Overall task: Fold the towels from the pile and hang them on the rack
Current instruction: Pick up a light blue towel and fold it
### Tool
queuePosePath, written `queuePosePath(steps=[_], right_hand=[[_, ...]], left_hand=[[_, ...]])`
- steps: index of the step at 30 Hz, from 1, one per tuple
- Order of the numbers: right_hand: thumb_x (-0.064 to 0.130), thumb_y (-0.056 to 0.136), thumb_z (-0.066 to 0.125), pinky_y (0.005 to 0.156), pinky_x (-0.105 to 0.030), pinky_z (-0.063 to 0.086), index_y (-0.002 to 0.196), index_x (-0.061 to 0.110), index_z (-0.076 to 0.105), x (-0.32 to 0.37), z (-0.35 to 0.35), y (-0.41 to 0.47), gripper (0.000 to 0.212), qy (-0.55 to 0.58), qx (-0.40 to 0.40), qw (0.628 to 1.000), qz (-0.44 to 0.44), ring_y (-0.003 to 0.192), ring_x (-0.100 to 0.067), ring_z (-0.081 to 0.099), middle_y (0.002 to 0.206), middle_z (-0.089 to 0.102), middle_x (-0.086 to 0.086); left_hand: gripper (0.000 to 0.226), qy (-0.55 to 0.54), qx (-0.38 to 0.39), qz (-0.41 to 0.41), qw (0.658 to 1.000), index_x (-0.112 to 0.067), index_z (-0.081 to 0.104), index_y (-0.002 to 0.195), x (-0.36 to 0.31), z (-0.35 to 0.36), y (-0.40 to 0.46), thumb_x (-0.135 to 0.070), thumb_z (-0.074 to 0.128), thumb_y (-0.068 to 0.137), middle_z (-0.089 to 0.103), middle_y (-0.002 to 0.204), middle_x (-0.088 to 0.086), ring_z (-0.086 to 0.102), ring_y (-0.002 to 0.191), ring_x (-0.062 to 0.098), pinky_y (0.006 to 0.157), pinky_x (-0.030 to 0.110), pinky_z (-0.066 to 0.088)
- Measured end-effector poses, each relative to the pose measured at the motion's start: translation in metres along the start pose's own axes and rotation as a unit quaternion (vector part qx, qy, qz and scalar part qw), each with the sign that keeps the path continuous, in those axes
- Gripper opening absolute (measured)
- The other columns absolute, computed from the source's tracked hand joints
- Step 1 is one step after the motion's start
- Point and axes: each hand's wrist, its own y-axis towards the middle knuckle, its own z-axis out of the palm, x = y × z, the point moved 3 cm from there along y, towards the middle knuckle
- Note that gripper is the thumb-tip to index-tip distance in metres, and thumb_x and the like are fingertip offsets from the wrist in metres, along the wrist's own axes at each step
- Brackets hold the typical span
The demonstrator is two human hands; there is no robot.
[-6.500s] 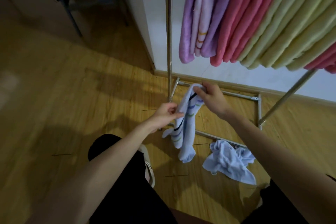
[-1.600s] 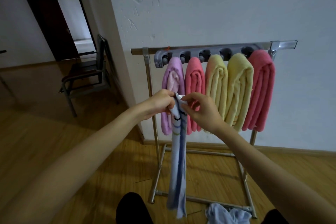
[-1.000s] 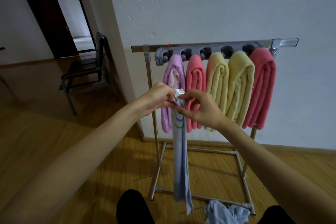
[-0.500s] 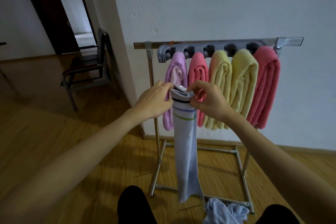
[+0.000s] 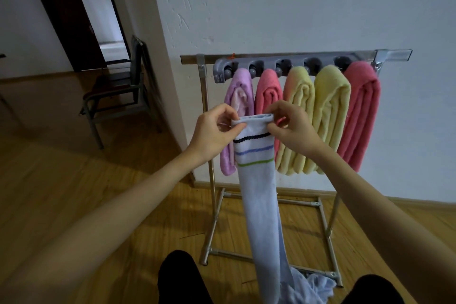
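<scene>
Held towel: a long pale-blue terry towel with black, blue and green stripes (image 5: 259,180), folded into a narrow strip, hangs straight down between your hands, in front of the rack.
Left hand: your left hand (image 5: 212,131) pinches the towel's top left corner between thumb and curled fingers.
Right hand: your right hand (image 5: 291,128) pinches the top right corner; the top hem runs taut between both grips.
Rack: a silver metal rack with a grey hook bar (image 5: 283,66) stands against the white wall (image 5: 296,7).
Hung towels: a folded lilac towel (image 5: 237,91), two pink towels (image 5: 360,116) and two yellow towels (image 5: 330,111) hang side by side.
Pile: a crumpled pale-blue towel (image 5: 315,286) lies on the wooden floor (image 5: 98,205) at the rack's base, behind the strip's lower end.
Background: a dark metal chair (image 5: 116,96) stands by the wall corner at left.
</scene>
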Motion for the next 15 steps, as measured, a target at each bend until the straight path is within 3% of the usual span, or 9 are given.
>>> queuePosePath(steps=[3, 8, 12, 15], right_hand=[[-0.005, 0.078, 0.057, 0.060, -0.014, 0.045, 0.091, 0.005, 0.065, 0.002, -0.004, 0.002, 0.018, 0.023, 0.032, 0.999, 0.022, 0.065, -0.002, 0.057, 0.074, 0.062, 0.001], [0.012, 0.082, 0.069, 0.059, -0.039, 0.046, 0.093, 0.003, 0.068, 0.005, -0.015, 0.001, 0.015, 0.025, 0.085, 0.996, 0.006, 0.065, -0.032, 0.057, 0.077, 0.063, -0.021], [0.012, 0.087, 0.066, 0.056, -0.038, 0.040, 0.086, -0.002, 0.067, 0.005, -0.015, 0.008, 0.014, 0.016, 0.107, 0.994, -0.002, 0.060, -0.022, 0.049, 0.072, 0.059, -0.026], [0.011, 0.088, 0.064, 0.058, -0.033, 0.037, 0.084, -0.004, 0.065, 0.008, -0.010, 0.013, 0.015, 0.027, 0.112, 0.993, 0.006, 0.061, -0.018, 0.047, 0.069, 0.055, -0.025]], left_hand=[[0.015, -0.025, -0.012, -0.022, 0.999, -0.006, 0.059, 0.086, 0.000, 0.007, 0.007, -0.005, 0.073, 0.080, 0.066, 0.082, 0.013, 0.066, 0.075, 0.023, 0.066, 0.026, 0.055], [0.015, -0.027, -0.005, -0.025, 0.999, -0.003, 0.060, 0.088, -0.005, 0.013, 0.016, -0.005, 0.073, 0.080, 0.066, 0.083, 0.011, 0.067, 0.076, 0.022, 0.067, 0.028, 0.056], [0.018, -0.037, -0.001, -0.031, 0.999, -0.007, 0.058, 0.091, -0.007, 0.011, 0.016, -0.005, 0.073, 0.080, 0.065, 0.083, 0.002, 0.064, 0.076, 0.007, 0.068, 0.020, 0.053], [0.038, -0.107, -0.014, -0.076, 0.991, -0.015, 0.051, 0.103, -0.004, 0.003, 0.005, -0.004, 0.076, 0.076, 0.067, 0.088, -0.001, 0.066, 0.080, 0.006, 0.073, 0.018, 0.051]])
